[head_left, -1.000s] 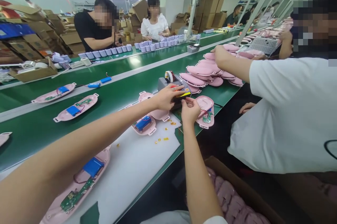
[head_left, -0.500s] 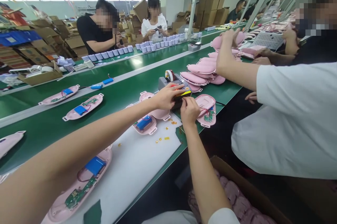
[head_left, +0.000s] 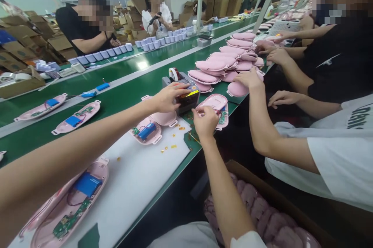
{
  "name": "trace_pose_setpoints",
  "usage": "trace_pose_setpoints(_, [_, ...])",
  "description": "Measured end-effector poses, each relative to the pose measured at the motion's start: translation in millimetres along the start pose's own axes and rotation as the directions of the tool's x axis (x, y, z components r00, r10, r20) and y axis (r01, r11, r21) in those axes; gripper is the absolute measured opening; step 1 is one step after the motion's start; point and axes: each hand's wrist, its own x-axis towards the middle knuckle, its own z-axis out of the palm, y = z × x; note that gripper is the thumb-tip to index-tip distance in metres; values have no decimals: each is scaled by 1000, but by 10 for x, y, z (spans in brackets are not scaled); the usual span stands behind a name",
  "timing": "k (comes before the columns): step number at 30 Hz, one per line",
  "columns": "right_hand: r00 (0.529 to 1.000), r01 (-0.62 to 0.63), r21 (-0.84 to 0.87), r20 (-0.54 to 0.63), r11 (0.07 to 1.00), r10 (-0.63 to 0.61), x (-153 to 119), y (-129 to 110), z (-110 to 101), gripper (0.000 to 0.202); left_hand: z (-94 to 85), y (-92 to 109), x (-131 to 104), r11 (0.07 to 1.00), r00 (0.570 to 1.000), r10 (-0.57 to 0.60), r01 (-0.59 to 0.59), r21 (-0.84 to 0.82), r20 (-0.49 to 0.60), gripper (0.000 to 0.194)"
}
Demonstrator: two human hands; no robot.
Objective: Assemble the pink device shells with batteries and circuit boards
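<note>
My left hand [head_left: 167, 98] lies across the front of a grey tape dispenser [head_left: 188, 102], fingers stretched over its top by the buttons and the yellow strip. A roll of amber tape [head_left: 174, 74] stands on the dispenser's back. In front of the machine, my right hand [head_left: 205, 121] is closed in a pinch; what is between the fingertips is too small to make out. Just behind that hand sits an open pink shell [head_left: 214, 102] with a green circuit board and wires. Left of the dispenser, another open pink shell [head_left: 155, 138] holds a blue battery [head_left: 147, 131].
A larger-looking open shell [head_left: 99, 191] lies nearest on the white sheet [head_left: 140, 178], among amber tape bits [head_left: 174, 146]. Pink shells [head_left: 215, 63] are piled beyond the dispenser. A co-worker's hand [head_left: 250, 81] touches one at right. A box of pink parts [head_left: 262, 213] stands below the table edge.
My right hand has come away slightly from the dispenser's front, still pinched. My left hand stays on the dispenser. The co-worker's hand at right has come down to a nearer pink shell. The view has shifted.
</note>
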Motion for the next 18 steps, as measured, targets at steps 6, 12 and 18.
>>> trace_pose_setpoints(6, [996,-76,96,-34,992,80,418,-81,7,30,-234,28,-191,1000,999,-22,22,8,25,49])
trace_pose_setpoints(12, [937,-346,284,54,894,345,286,-213,228,12,-692,-230,-650,928,937,-301,330,171,-175,43])
trace_pose_setpoints(18, [887,-446,307,25,841,461,252,-294,330,8,-931,-1128,-1573,744,783,-619,610,273,-64,82])
